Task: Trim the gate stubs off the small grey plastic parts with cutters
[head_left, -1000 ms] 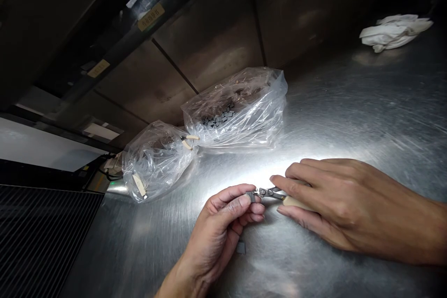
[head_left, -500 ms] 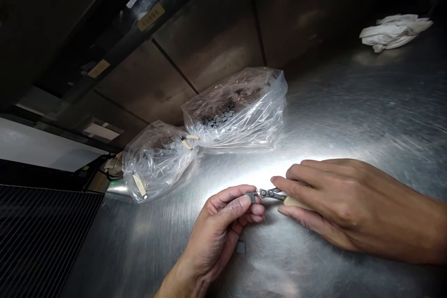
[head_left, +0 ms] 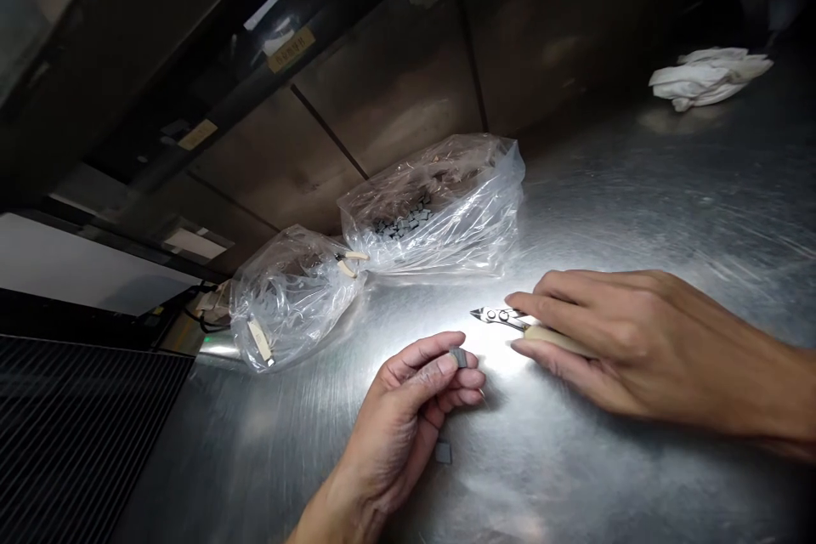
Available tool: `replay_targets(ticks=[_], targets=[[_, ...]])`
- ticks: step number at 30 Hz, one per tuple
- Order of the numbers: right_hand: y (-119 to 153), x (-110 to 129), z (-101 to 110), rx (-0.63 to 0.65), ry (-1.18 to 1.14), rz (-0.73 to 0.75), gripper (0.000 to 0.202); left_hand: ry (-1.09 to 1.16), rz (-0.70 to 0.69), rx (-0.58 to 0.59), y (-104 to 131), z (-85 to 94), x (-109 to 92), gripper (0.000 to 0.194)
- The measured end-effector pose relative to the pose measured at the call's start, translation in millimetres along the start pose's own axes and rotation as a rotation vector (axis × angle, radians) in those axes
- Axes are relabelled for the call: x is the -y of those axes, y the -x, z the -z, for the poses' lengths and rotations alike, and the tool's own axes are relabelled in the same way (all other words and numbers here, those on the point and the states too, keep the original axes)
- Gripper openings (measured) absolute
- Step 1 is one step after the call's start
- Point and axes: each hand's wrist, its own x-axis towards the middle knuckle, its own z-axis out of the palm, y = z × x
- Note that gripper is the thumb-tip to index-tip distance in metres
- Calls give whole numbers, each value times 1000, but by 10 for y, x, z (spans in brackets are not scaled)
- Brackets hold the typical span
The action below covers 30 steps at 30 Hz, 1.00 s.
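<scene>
Between the thumb and fingers of my left hand is a small grey piece, held just above the metal table. My right hand grips a pair of nippers by its cream handles. The pointed jaws of the nippers lie up and to the right of the grey piece, apart from it. A second flat grey piece rests on the table beside my left wrist. My palm and fingers hide much of the nippers' handles.
Behind my hands stands a clear plastic bag with many small grey pieces inside. Another clear bag is left of it, with a cream-handled tool and a cream object. A crumpled white cloth lies far right on the metal table.
The nippers were at the grey piece; my right hand has drawn them up and away from it. My left hand keeps the piece in nearly the same spot. The view has shifted slightly.
</scene>
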Motion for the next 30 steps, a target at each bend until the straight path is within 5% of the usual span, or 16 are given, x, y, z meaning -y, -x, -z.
replay_targets(ticks=[4,8,11,15,18,24,30], targets=[[64,-69,-99,98,10,-55,22,-120,-53,-34,36,65,-64,41],[114,-43,-197,214,-39,-99,22,-487,-222,-81,21,101,-291,42],[120,2,-206,262,-32,-82,19,-800,-426,-103,-202,-26,-566,39],[83,55,-170,325,-36,-64,20,-869,-601,-169,-631,-262,-981,42],[44,68,-137,346,-44,-73,24,-1011,-653,-207,-691,-281,-1136,47],[43,32,-106,355,-82,-106,30,-1425,-261,48,-60,38,-872,26],[56,15,-125,341,-71,-112,30,-1526,-147,39,209,183,-496,31]])
